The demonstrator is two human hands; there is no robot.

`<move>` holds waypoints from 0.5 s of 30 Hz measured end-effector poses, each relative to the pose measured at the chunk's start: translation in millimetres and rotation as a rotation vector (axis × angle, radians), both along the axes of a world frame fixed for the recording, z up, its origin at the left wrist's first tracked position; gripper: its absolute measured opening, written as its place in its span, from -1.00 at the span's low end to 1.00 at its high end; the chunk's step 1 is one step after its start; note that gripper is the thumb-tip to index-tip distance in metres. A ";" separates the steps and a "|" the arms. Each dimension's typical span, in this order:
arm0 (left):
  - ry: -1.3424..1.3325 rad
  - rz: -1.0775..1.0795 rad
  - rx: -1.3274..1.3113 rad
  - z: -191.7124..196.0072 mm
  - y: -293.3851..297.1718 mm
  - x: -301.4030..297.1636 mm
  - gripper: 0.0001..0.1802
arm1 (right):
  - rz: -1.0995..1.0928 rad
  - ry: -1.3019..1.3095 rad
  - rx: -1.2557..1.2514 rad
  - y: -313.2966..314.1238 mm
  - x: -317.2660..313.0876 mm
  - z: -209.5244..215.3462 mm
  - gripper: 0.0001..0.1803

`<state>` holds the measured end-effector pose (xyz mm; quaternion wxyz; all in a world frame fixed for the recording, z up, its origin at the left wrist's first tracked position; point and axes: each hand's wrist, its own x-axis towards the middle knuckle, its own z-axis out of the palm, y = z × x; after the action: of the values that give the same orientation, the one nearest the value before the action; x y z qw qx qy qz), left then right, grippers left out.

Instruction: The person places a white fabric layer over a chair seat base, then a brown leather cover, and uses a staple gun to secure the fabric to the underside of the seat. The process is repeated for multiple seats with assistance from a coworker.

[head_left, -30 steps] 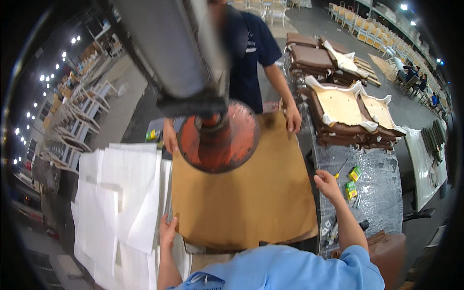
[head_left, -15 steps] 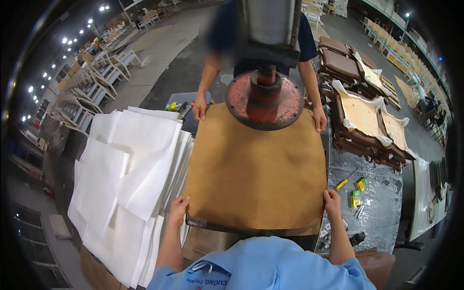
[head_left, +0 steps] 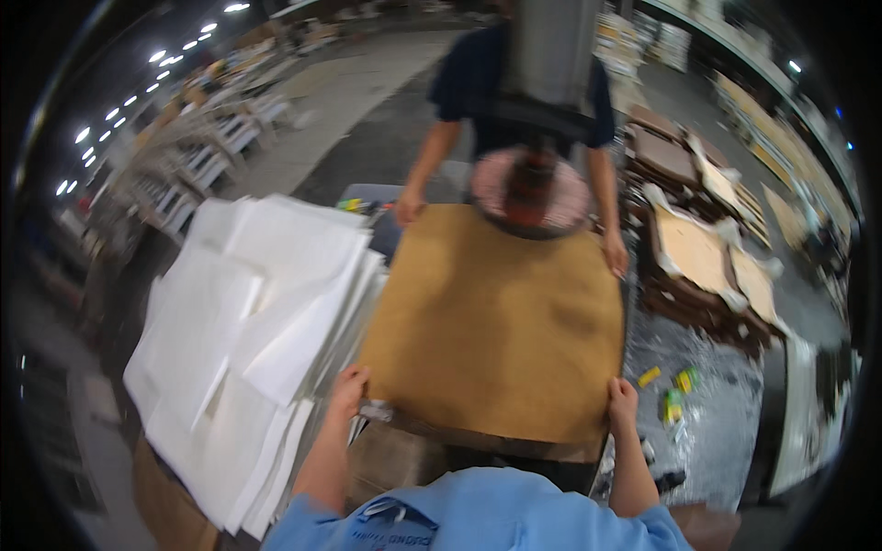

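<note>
A tan leather-like sheet (head_left: 501,321) is spread between me and a co-worker. My left hand (head_left: 349,389) is closed on its near left corner. At the near right corner my right hand (head_left: 623,402) pinches the edge, fingers closed. Opposite me, the co-worker's hands (head_left: 411,206) hold the far corners. Above the sheet's far part hangs a round red press plate (head_left: 491,188) on a thick column (head_left: 551,55); it hides some of the far edge. Beneath the near edge a dark support shows, and most of it is covered by the sheet.
White padding sheets (head_left: 197,340) are stacked on the left. On the right, a plastic-covered table (head_left: 712,432) bears a yellow cutter (head_left: 650,377) and small yellow-green boxes (head_left: 673,405). Brown upholstered seat panels (head_left: 684,285) are piled beyond it. Chair frames (head_left: 216,147) stand far left.
The view has turned and blurred, so the press and co-worker appear farther right. Both my hands keep their grip on the near corners of the sheet.
</note>
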<state>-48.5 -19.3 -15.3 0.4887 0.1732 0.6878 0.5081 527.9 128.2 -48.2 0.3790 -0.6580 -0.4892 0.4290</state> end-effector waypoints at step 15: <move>-0.025 0.253 0.027 -14.2 -12.6 17.2 -0.78 | 0.061 -0.083 -0.160 13.5 22.8 -23.3 -0.53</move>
<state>-31.3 -31.9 -29.4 0.4271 0.0853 0.6909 0.5771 550.7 141.7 -71.6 0.2915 -0.6881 -0.4886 0.4503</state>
